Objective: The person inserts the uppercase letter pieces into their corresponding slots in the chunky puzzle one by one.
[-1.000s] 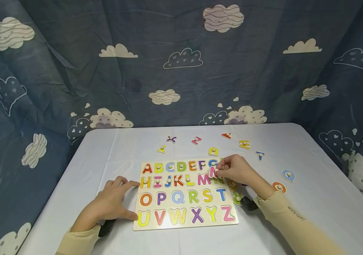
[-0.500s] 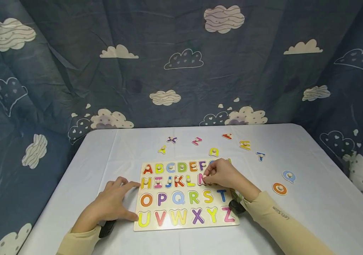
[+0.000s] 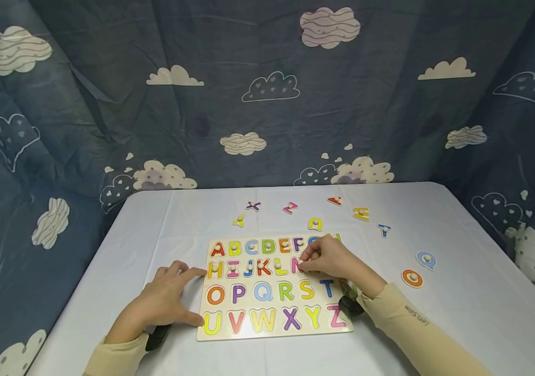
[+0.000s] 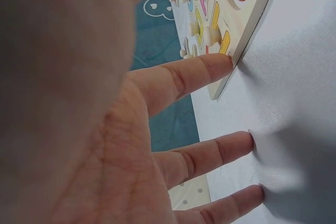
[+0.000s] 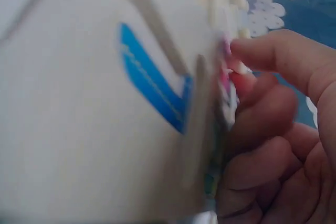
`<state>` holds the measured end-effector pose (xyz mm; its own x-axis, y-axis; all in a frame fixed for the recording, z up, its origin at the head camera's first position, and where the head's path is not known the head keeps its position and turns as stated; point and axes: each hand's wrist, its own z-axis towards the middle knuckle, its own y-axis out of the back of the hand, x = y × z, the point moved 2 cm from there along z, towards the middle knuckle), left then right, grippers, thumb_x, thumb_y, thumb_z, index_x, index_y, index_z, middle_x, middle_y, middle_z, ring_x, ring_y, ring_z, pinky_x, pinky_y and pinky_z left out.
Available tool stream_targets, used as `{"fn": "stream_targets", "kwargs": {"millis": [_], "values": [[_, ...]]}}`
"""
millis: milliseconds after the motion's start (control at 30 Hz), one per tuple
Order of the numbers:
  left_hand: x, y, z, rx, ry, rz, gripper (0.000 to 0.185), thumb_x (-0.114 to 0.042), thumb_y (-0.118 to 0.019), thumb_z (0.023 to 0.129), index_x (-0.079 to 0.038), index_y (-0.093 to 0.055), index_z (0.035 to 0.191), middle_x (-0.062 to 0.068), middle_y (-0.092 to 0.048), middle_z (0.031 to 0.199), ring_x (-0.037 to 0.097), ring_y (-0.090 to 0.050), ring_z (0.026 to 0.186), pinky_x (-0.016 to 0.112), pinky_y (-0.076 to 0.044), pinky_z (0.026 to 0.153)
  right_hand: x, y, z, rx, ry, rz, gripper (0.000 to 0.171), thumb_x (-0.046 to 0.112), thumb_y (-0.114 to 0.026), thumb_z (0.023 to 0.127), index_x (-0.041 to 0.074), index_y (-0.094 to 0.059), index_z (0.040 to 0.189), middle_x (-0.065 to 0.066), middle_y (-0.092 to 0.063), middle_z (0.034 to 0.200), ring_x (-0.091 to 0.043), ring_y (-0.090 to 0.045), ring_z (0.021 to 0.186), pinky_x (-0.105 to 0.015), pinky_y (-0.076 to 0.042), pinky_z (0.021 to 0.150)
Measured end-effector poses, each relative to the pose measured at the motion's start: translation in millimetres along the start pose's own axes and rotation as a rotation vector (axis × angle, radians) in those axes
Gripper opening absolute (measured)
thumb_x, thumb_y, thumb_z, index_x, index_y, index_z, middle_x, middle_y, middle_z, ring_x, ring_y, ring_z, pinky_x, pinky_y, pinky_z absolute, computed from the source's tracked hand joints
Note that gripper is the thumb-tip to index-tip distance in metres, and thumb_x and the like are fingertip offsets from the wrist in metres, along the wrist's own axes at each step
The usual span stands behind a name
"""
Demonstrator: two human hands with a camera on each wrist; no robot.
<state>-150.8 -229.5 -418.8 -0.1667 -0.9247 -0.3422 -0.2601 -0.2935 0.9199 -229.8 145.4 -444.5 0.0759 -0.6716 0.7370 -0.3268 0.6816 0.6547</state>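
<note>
A wooden alphabet puzzle board (image 3: pixel 274 330) lies on the white table. My right hand (image 3: pixel 302 261) pinches the knob of a pink letter M piece (image 3: pixel 297 265) and holds it at the M slot in the board's second row. In the right wrist view the fingertips (image 5: pixel 247 51) grip the pink piece (image 5: pixel 226 80) beside the blue T (image 5: pixel 152 90). My left hand (image 3: pixel 195 294) lies flat with straight fingers at the board's left edge. Its index fingertip (image 4: pixel 223 62) touches the board's corner (image 4: pixel 236 51).
Loose letters lie beyond and right of the board: a purple X (image 3: pixel 252 206), pink Z (image 3: pixel 289 208), red A (image 3: pixel 334 200), yellow E (image 3: pixel 360 213), blue T (image 3: pixel 383 230), blue Q (image 3: pixel 425 259) and orange O (image 3: pixel 411 278). A cloud-print curtain (image 3: pixel 267 104) encloses the table.
My right hand carried the pink M leftward from the board's right side and lowered it to the M slot. My left hand stayed still.
</note>
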Motion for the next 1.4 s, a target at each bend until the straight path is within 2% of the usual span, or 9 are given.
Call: {"fn": "stream_targets", "kwargs": {"millis": [100, 233, 367, 500, 633, 867, 1033, 1267, 1400], "values": [[-0.7, 0.2, 0.0, 0.001, -0.001, -0.002, 0.100, -0.048, -0.105, 0.056, -0.026, -0.065, 0.144, 0.014, -0.057, 0.142, 0.043, -0.052, 0.125, 0.068, -0.054, 0.092, -5.2, 14.6, -0.9, -0.007, -0.010, 0.024, 0.019, 0.026, -0.084, 0.093, 0.008, -0.078, 0.098, 0.001, -0.060, 0.072, -0.014, -0.055, 0.062, -0.023, -0.042, 0.055], [-1.0, 0.5, 0.2, -0.001, -0.004, -0.002, 0.100, -0.048, -0.105, 0.056, -0.026, -0.065, 0.144, 0.014, -0.057, 0.141, 0.043, -0.053, 0.125, 0.068, -0.054, 0.091, -18.8, 42.6, -1.8, -0.089, -0.046, 0.044, 0.026, 0.029, -0.079, 0.098, 0.007, -0.078, 0.111, -0.004, -0.062, 0.081, -0.020, -0.058, 0.068, -0.026, -0.045, 0.057], [-0.1, 0.2, 0.3, 0.005, 0.007, 0.001, 0.100, -0.048, -0.105, 0.056, -0.025, -0.066, 0.145, 0.012, -0.058, 0.140, 0.041, -0.052, 0.125, 0.068, -0.055, 0.093, -38.6, 63.6, -0.1, -0.125, -0.131, 0.152, 0.036, 0.030, -0.074, 0.102, 0.003, -0.073, 0.125, -0.006, -0.064, 0.088, -0.020, -0.057, 0.076, -0.026, -0.047, 0.064], [1.7, -1.1, 0.5, 0.011, 0.017, 0.006, 0.100, -0.048, -0.105, 0.056, -0.025, -0.066, 0.145, 0.012, -0.058, 0.140, 0.040, -0.053, 0.125, 0.068, -0.054, 0.095, -57.9, 71.7, 3.0, -0.108, -0.216, 0.240, 0.044, 0.034, -0.073, 0.103, 0.003, -0.069, 0.134, -0.001, -0.065, 0.092, -0.016, -0.056, 0.077, -0.024, -0.047, 0.067], [2.9, -2.6, 1.2, 0.012, 0.023, 0.010, 0.101, -0.049, -0.106, 0.055, -0.025, -0.066, 0.145, 0.014, -0.058, 0.142, 0.042, -0.053, 0.125, 0.069, -0.054, 0.095, -68.7, 71.7, 5.2, -0.087, -0.250, 0.230, 0.048, 0.037, -0.079, 0.098, 0.006, -0.070, 0.135, 0.004, -0.066, 0.086, -0.013, -0.056, 0.072, -0.023, -0.047, 0.065], [2.8, -2.1, 1.5, 0.007, 0.015, 0.018, 0.101, -0.050, -0.106, 0.055, -0.025, -0.067, 0.145, 0.013, -0.058, 0.141, 0.041, -0.054, 0.123, 0.069, -0.055, 0.094, -73.0, 69.1, 8.1, -0.088, -0.251, 0.201, 0.048, 0.037, -0.083, 0.095, 0.007, -0.073, 0.132, 0.004, -0.069, 0.085, -0.012, -0.055, 0.064, -0.024, -0.042, 0.061], [2.2, -0.9, 1.1, 0.004, 0.008, 0.016, 0.101, -0.049, -0.106, 0.055, -0.024, -0.067, 0.145, 0.014, -0.058, 0.140, 0.041, -0.053, 0.122, 0.067, -0.055, 0.092, -75.2, 67.0, 13.3, -0.113, -0.257, 0.156, 0.046, 0.038, -0.085, 0.093, 0.010, -0.076, 0.128, 0.004, -0.062, 0.079, -0.014, -0.053, 0.062, -0.024, -0.042, 0.058], [1.8, -0.4, 1.0, 0.001, 0.006, 0.017, 0.101, -0.049, -0.106, 0.055, -0.024, -0.067, 0.145, 0.014, -0.058, 0.140, 0.041, -0.054, 0.122, 0.066, -0.055, 0.092, -73.3, 65.7, 19.7, -0.114, -0.195, 0.072, 0.039, 0.032, -0.083, 0.095, 0.010, -0.079, 0.126, 0.001, -0.064, 0.084, -0.018, -0.054, 0.068, -0.024, -0.041, 0.059], [1.8, -0.4, 1.2, -0.001, 0.002, 0.014, 0.101, -0.049, -0.106, 0.054, -0.024, -0.067, 0.145, 0.014, -0.058, 0.139, 0.041, -0.054, 0.121, 0.065, -0.056, 0.090, -71.1, 66.2, 19.6, -0.138, -0.160, -0.008, 0.033, 0.030, -0.082, 0.096, 0.008, -0.081, 0.120, -0.002, -0.062, 0.082, -0.019, -0.054, 0.069, -0.024, -0.041, 0.059]]}}
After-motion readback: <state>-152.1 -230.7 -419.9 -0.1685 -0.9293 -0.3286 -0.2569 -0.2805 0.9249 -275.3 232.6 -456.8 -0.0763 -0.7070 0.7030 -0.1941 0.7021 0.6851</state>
